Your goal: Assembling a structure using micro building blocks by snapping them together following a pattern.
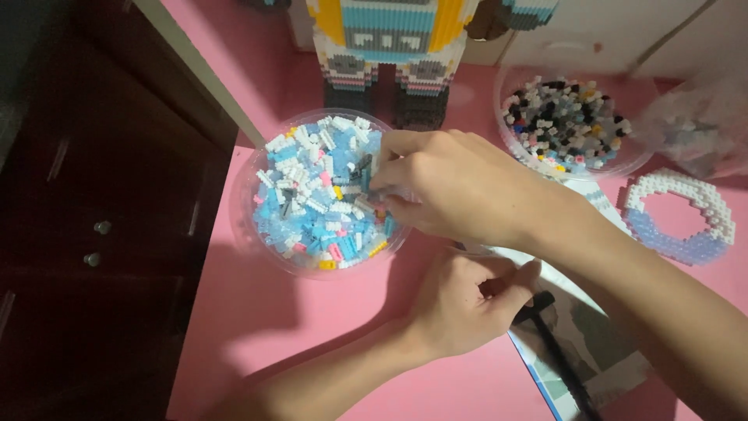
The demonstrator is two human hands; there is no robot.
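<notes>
My right hand (452, 183) reaches across into a clear round bowl (257, 156) full of tiny white, blue and pink building bricks (312, 195); its fingertips pinch among the bricks at the bowl's right side, what they grip is hidden. My left hand (463, 300) rests below it on the pink table, fingers curled shut around a black stick-like tool (557, 351) that lies over a printed instruction sheet (592, 351).
A second clear bowl (506, 129) with black, white and coloured bricks sits at the back right. A half-built white and pale-blue brick ring (686, 218) lies at the right. A large brick figure (389, 54) stands at the back. A dark wooden cabinet (93, 234) borders the table's left.
</notes>
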